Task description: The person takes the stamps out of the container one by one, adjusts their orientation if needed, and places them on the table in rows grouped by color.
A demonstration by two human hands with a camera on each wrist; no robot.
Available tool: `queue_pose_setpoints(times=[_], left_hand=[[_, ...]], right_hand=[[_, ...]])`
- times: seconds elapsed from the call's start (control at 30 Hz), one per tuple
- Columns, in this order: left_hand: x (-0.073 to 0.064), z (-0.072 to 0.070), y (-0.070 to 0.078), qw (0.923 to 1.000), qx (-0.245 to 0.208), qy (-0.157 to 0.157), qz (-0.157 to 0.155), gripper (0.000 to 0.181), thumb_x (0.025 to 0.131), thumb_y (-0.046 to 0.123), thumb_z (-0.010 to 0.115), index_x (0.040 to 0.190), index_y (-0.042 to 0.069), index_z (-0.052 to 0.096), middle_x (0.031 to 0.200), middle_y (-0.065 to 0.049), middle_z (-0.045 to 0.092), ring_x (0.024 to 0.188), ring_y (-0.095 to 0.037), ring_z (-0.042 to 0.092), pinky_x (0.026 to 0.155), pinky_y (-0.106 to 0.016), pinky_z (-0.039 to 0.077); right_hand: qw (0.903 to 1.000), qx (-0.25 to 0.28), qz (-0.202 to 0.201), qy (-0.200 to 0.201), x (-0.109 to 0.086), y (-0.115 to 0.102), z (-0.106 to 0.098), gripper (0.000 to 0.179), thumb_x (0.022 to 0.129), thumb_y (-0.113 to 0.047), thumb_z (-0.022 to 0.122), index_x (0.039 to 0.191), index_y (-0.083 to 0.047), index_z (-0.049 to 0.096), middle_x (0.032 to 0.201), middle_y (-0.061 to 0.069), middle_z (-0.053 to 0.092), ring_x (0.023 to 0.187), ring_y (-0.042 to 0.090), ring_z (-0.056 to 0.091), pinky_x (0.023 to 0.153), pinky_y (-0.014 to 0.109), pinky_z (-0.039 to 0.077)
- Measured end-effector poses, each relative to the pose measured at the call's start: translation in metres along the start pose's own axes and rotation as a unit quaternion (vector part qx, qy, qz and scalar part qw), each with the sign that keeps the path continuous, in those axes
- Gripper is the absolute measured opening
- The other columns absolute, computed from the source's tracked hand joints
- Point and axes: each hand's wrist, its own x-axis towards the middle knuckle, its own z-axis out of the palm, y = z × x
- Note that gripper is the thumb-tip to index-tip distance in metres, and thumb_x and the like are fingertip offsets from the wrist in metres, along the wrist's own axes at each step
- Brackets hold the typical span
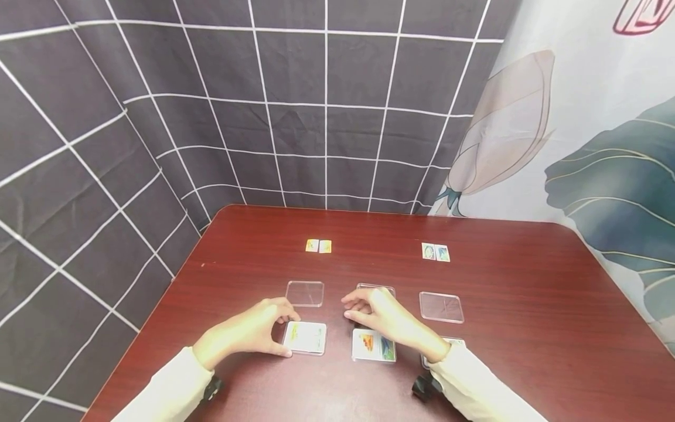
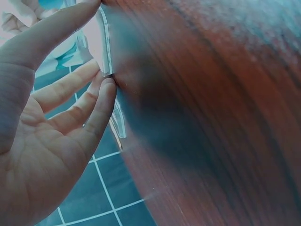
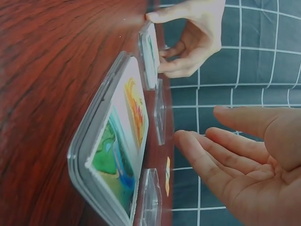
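On the left, a flat clear plastic case [image 1: 307, 338] with picture cards in it lies on the table. My left hand [image 1: 258, 325] holds it by its left side, thumb at the near corner and fingers at the far corner. The right hand [image 1: 382, 310] hovers over the middle with loosely bent fingers and nothing in them. Below it lies a second clear case [image 3: 113, 136] with an orange picture and a green-blue one. Behind that case, a clear plastic piece [image 1: 375, 288] is partly hidden by this hand.
Further clear plastic pieces lie at left [image 1: 304, 294] and right [image 1: 441, 308]. My right sleeve partly covers another case [image 1: 454, 341]. Two small yellow cards [image 1: 319, 246] and two blue-green cards [image 1: 435, 252] lie farther back on the red-brown table [image 1: 253, 234]. A grid-patterned curtain [image 1: 295, 129] hangs behind.
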Motion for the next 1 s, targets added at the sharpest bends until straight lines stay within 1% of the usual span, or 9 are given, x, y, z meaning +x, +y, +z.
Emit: queue_pose_setpoints(times=[0.2,0.4,0.67,0.9,1.0], left_hand=[[0.001,-0.002,0.001,1.0,-0.002,-0.005,-0.006,0.046,0.066,0.026,0.092,0.104,0.01,0.071,0.094,0.008,0.057,0.085,-0.008,0.053,0.077,-0.027,0.048],[0.001,-0.001,0.001,1.0,-0.003,-0.005,-0.008,0.046,0.066,0.026,0.092,0.104,0.011,0.071,0.094,0.008,0.057,0.086,-0.007,0.053,0.078,-0.028,0.048],[0.0,0.001,0.0,0.9999,-0.007,-0.004,-0.01,0.047,0.066,0.027,0.092,0.105,0.01,0.071,0.094,0.008,0.058,0.086,-0.008,0.053,0.077,-0.028,0.048],[0.001,0.0,0.0,0.9999,-0.001,-0.005,-0.011,0.048,0.066,0.028,0.092,0.105,0.011,0.071,0.093,0.009,0.057,0.085,-0.008,0.053,0.077,-0.028,0.047],[0.001,0.0,0.0,0.9999,-0.003,-0.005,-0.013,0.048,0.066,0.028,0.092,0.105,0.011,0.071,0.093,0.008,0.057,0.085,-0.008,0.053,0.077,-0.028,0.047]], right_hand=[[0.9998,-0.013,-0.014,-0.001,0.005,0.0,0.002,0.022,0.09,-0.005,0.072,0.106,0.009,0.069,0.093,0.01,0.071,0.081,0.013,0.068,0.071,0.024,0.055],[0.9992,-0.033,-0.024,-0.007,0.012,-0.004,0.005,0.021,0.089,-0.006,0.073,0.105,0.007,0.07,0.09,0.007,0.072,0.079,0.012,0.068,0.071,0.024,0.055],[0.9996,-0.011,-0.004,-0.027,0.016,-0.006,0.013,0.022,0.09,-0.004,0.072,0.107,0.009,0.068,0.089,0.008,0.073,0.079,0.012,0.069,0.071,0.021,0.054],[0.9992,-0.029,-0.011,-0.026,0.021,-0.008,0.019,0.019,0.089,-0.002,0.072,0.104,0.009,0.069,0.084,0.008,0.072,0.074,0.01,0.067,0.067,0.019,0.052],[0.9993,-0.029,-0.004,-0.025,0.023,-0.009,0.022,0.019,0.088,-0.001,0.072,0.103,0.009,0.069,0.083,0.009,0.072,0.073,0.01,0.067,0.066,0.019,0.052]])
